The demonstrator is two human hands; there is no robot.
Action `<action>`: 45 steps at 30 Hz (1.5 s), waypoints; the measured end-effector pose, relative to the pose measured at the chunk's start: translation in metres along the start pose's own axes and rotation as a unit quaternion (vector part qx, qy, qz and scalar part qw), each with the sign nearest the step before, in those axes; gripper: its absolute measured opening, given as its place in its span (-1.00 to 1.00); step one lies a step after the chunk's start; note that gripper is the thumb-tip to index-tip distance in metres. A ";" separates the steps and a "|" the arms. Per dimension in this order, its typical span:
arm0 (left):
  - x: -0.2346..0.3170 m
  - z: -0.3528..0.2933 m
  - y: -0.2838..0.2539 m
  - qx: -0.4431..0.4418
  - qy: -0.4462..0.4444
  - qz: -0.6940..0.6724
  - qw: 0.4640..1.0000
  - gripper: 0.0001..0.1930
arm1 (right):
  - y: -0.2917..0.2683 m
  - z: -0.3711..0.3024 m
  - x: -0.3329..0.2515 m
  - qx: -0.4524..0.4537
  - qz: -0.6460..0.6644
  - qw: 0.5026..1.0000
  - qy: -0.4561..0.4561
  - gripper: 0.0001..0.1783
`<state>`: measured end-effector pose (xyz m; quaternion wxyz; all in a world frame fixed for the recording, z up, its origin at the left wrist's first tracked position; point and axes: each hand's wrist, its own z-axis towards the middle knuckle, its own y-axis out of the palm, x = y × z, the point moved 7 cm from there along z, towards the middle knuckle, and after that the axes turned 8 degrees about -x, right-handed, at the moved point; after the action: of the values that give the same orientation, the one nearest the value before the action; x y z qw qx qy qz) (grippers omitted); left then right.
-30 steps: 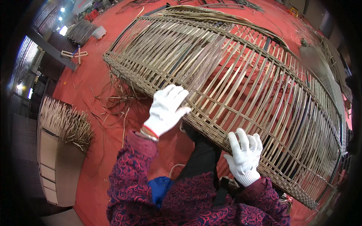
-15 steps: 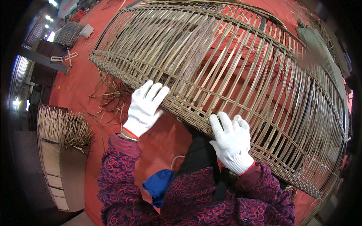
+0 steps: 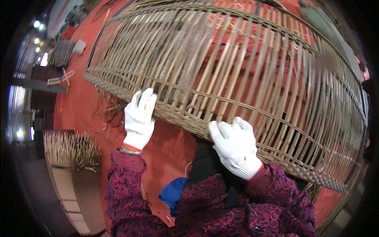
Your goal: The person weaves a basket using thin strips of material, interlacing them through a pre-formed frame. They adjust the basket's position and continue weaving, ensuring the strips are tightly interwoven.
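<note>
A large woven wicker panel (image 3: 185, 119) of thin brown rods, bound by braided rims, spans the view in front of me. My left hand (image 3: 139, 118), in a white knitted glove with a red cuff edge, has its fingers hooked over the near braided rim, left of the middle. Further right, my right hand (image 3: 236, 146), gloved the same way, bends its fingers over that same rim. Its palm faces down, and the thumb is mostly hidden. The panel's near edge lies close to my lap.
Red sheeting (image 3: 166, 144) covers the floor. Loose wicker strips (image 3: 112, 110) lie beyond my left hand. At the left stands a partly woven piece (image 3: 73, 152) with upright rod ends. A blue cloth (image 3: 172, 195) lies by my lap. A grey-green covered bundle (image 3: 321, 21) sits at the far right.
The panel appears turned slightly, its left end lower and its right end higher in the picture. Both hands sit a little further left. The whole view has shifted too.
</note>
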<state>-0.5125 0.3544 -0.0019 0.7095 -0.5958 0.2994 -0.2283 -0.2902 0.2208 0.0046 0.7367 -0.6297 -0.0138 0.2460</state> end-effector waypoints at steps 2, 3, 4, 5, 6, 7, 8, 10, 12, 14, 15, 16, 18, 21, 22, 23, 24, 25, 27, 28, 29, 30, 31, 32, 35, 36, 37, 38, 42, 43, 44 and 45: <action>0.021 -0.003 -0.009 -0.030 -0.031 0.009 0.999 -0.11 | 0.000 0.001 0.002 0.014 0.048 0.999 0.007 -0.63; 0.034 -0.002 -0.015 -0.027 -0.026 0.010 0.999 -0.07 | -0.001 0.001 0.003 0.027 0.067 0.997 0.013 -0.67; 0.051 0.003 -0.017 -0.028 0.028 0.006 0.999 -0.09 | 0.002 0.003 0.004 0.010 0.077 0.997 0.018 -0.69; 0.065 0.007 -0.021 -0.003 0.080 0.000 0.997 -0.10 | 0.005 0.004 0.004 -0.005 0.090 0.996 0.018 -0.71; 0.075 0.011 -0.015 -0.046 0.119 -0.005 0.992 -0.11 | -0.001 0.002 0.005 0.045 0.070 0.996 0.016 -0.72; 0.078 0.014 -0.011 -0.059 0.110 0.001 0.992 -0.18 | -0.006 -0.001 0.003 0.071 0.049 0.996 -0.004 -0.72; 0.081 0.016 -0.011 -0.038 0.123 -0.010 0.992 -0.22 | -0.008 -0.004 0.005 0.078 0.041 0.996 -0.010 -0.70; 0.079 0.019 -0.003 -0.049 0.126 0.000 0.991 -0.28 | -0.020 -0.031 0.022 0.109 0.064 0.992 -0.009 -0.63; 0.075 0.019 0.001 -0.046 0.121 -0.001 0.992 -0.29 | -0.031 -0.060 0.039 0.085 0.095 0.992 0.007 -0.54; 0.077 0.015 -0.001 -0.052 0.107 -0.003 0.993 -0.26 | -0.048 -0.100 0.061 0.073 0.076 0.992 0.075 -0.22; 0.081 0.015 -0.005 -0.052 0.090 0.000 0.995 -0.25 | -0.059 -0.123 0.068 0.066 0.057 0.989 0.116 -0.18; 0.089 0.015 -0.011 -0.049 0.077 0.009 0.996 -0.24 | -0.069 -0.141 0.075 0.059 0.034 0.987 0.148 -0.11; 0.111 0.013 -0.024 -0.061 0.022 -0.004 0.998 -0.15 | -0.085 -0.166 0.080 0.069 -0.014 0.980 0.186 -0.07; 0.171 0.014 -0.056 0.022 0.076 -0.064 0.995 -0.03 | -0.086 -0.179 0.080 0.077 -0.031 0.975 0.205 -0.12; 0.195 0.018 -0.058 0.017 0.107 -0.073 0.991 -0.02 | -0.081 -0.179 0.079 0.066 -0.034 0.976 0.206 -0.14; 0.216 0.023 -0.059 0.023 0.139 -0.089 0.986 -0.01 | -0.073 -0.179 0.079 0.049 -0.036 0.977 0.206 -0.16; 0.234 0.030 -0.054 -0.006 0.153 -0.111 0.982 -0.05 | -0.067 -0.181 0.080 0.046 -0.029 0.977 0.204 -0.31; 0.252 0.038 -0.050 -0.017 0.178 -0.136 0.974 -0.11 | -0.059 -0.182 0.081 0.024 -0.028 0.978 0.203 -0.45; 0.282 0.046 -0.042 -0.058 0.237 -0.131 0.961 -0.17 | -0.053 -0.185 0.082 0.053 -0.033 0.978 0.199 -0.58; 0.290 0.048 -0.045 -0.037 0.257 -0.139 0.956 -0.19 | -0.050 -0.186 0.083 0.057 -0.024 0.977 0.204 -0.61; 0.294 0.049 -0.048 -0.028 0.270 -0.145 0.951 -0.21 | -0.053 -0.186 0.083 0.092 -0.020 0.976 0.196 -0.63; 0.299 0.047 -0.057 0.037 0.311 -0.155 0.937 -0.26 | -0.052 -0.186 0.083 0.095 -0.015 0.975 0.199 -0.65; 0.299 0.047 -0.060 0.036 0.313 -0.171 0.933 -0.29 | -0.053 -0.187 0.084 0.097 -0.011 0.975 0.199 -0.66; 0.298 0.048 -0.055 -0.008 0.294 -0.170 0.941 -0.28 | -0.056 -0.189 0.084 0.102 -0.008 0.976 0.191 -0.65; 0.294 0.043 -0.053 -0.023 0.286 -0.172 0.942 -0.24 | -0.079 -0.207 0.088 0.153 0.025 0.979 0.135 -0.51; 0.292 0.040 -0.054 -0.019 0.282 -0.170 0.944 -0.24 | -0.088 -0.222 0.095 0.145 0.014 0.975 0.168 -0.42; 0.291 0.039 -0.053 -0.017 0.278 -0.166 0.946 -0.23 | -0.095 -0.239 0.101 0.129 0.020 0.971 0.201 -0.32; 0.290 0.038 -0.054 -0.009 0.278 -0.172 0.945 -0.24 | -0.109 -0.257 0.109 0.148 -0.019 0.959 0.240 -0.22; 0.293 0.038 -0.061 -0.010 0.300 -0.158 0.941 -0.32 | -0.115 -0.284 0.115 0.116 -0.036 0.951 0.285 -0.25; 0.293 0.042 -0.063 -0.041 0.306 -0.185 0.933 -0.38 | -0.108 -0.290 0.119 0.078 -0.008 0.949 0.307 -0.32; 0.296 0.042 -0.067 -0.044 0.332 -0.194 0.922 -0.39 | -0.105 -0.288 0.122 0.086 -0.120 0.912 0.383 -0.37; 0.296 0.044 -0.073 -0.040 0.347 -0.213 0.912 -0.39 | -0.096 -0.294 0.126 0.045 -0.090 0.913 0.395 -0.39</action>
<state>-0.2668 0.1705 0.0293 0.4712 -0.5563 0.4020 -0.5540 -0.0491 -0.0108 -0.0028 0.7288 -0.6377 0.2328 -0.0898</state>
